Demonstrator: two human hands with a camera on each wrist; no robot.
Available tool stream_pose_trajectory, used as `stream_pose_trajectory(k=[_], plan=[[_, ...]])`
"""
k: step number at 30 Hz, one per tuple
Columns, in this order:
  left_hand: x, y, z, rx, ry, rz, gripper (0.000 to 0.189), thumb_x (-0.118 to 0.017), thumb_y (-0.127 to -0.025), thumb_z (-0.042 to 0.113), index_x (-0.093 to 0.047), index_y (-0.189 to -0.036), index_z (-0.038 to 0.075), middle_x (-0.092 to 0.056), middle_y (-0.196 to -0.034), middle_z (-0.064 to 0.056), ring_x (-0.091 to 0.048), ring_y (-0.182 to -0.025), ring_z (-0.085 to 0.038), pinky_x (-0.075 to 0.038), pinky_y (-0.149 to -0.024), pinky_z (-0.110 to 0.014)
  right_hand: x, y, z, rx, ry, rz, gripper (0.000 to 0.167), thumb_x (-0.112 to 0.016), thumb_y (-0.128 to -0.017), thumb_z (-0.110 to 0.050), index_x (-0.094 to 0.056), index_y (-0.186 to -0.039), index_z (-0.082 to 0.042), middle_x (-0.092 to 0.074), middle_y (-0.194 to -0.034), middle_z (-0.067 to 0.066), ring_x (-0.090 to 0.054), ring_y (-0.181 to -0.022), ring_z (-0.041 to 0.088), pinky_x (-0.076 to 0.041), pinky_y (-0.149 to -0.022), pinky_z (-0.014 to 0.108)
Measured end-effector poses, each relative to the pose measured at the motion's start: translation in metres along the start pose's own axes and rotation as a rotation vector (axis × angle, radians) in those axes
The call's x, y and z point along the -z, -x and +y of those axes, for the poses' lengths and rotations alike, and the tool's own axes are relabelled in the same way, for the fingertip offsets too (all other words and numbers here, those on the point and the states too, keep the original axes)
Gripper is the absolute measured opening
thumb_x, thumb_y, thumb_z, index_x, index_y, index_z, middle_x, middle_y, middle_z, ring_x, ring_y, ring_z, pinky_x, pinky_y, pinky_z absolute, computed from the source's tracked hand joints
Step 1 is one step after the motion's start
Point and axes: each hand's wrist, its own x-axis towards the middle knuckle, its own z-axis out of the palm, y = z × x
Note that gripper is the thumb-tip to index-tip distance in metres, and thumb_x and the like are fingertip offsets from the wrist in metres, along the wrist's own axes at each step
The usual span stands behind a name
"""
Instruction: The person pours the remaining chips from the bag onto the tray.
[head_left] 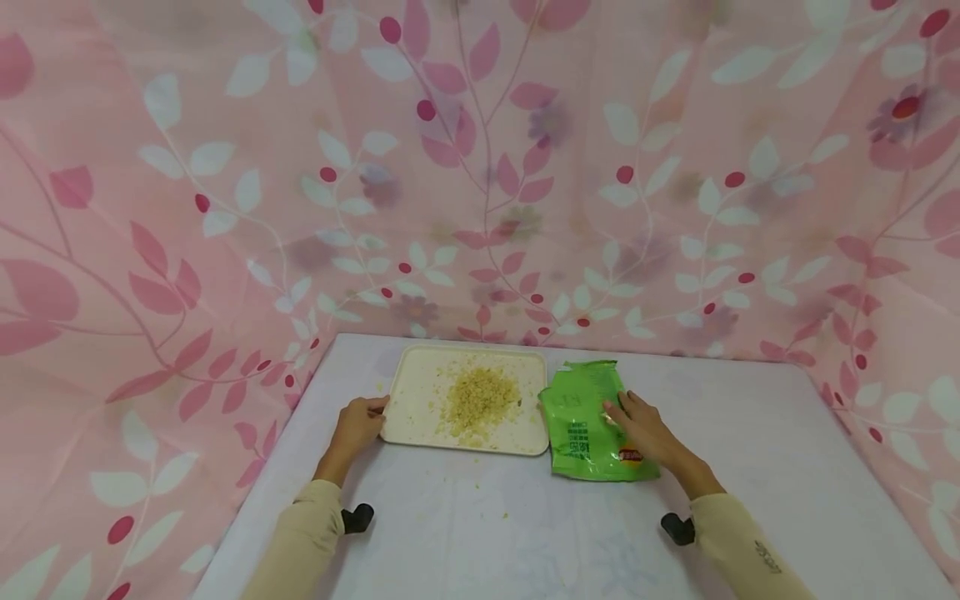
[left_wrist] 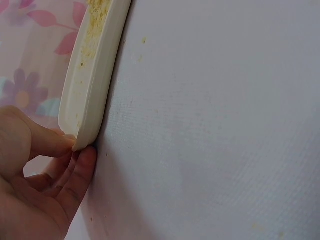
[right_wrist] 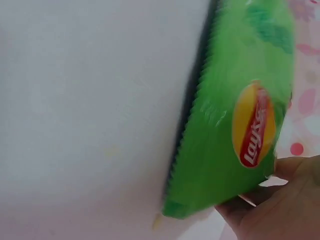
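A cream rectangular tray point(head_left: 412, 396) lies on the table with a heap of crushed yellowish chips point(head_left: 480, 400) spread over its middle and right part. My left hand point(head_left: 358, 429) pinches the tray's left edge, thumb on the rim and fingers beneath, as the left wrist view shows. Right beside the tray lies a flattened green Lay's chip bag point(head_left: 581, 421). My right hand point(head_left: 647, 432) holds the bag by its right side. In the right wrist view the thumb is at the bag's edge point(right_wrist: 215, 150) and other fingers go under it, partly hidden.
A white cloth covers the table point(head_left: 465, 533), with a few stray crumbs point(head_left: 505, 515) in front of the tray. Pink floral curtains point(head_left: 480, 167) hang behind and at both sides. Black wrist mounts point(head_left: 357, 518) sit at both cuffs.
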Motion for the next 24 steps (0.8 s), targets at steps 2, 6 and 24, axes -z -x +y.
stream_pose_trajectory(k=[2,6,24], plan=[[0.000,0.002,-0.001,0.006,0.004,0.003,0.041,-0.061,-0.081,-0.007,-0.065,-0.122,-0.003,-0.071,-0.100,-0.020,-0.064,-0.084,-0.026,-0.050,-0.065,-0.028,-0.006,0.000,0.003,0.011,0.041,0.018,0.085,-0.030,-0.101,-0.057,-0.012,-0.152,0.008,-0.007,-0.155,0.035,-0.005,-0.137,0.057,-0.013,-0.103,0.073],[0.002,0.001,-0.001,-0.008,0.014,0.009,0.041,-0.060,-0.080,-0.008,-0.065,-0.121,-0.004,-0.071,-0.098,-0.020,-0.064,-0.083,-0.026,-0.050,-0.063,-0.029,-0.019,0.000,0.010,0.040,0.109,0.072,0.086,-0.037,-0.100,-0.056,-0.011,-0.152,0.008,-0.006,-0.154,0.036,-0.006,-0.137,0.056,-0.019,-0.102,0.072],[-0.004,0.002,0.004,-0.089,-0.238,0.124,0.056,-0.052,-0.099,0.040,-0.048,-0.142,0.004,-0.053,-0.124,-0.020,-0.051,-0.113,-0.039,-0.044,-0.087,-0.057,-0.002,0.007,0.014,0.090,0.223,0.350,0.085,-0.041,-0.099,-0.054,0.001,-0.156,-0.007,0.006,-0.160,0.021,-0.012,-0.138,0.053,-0.019,-0.098,0.073]])
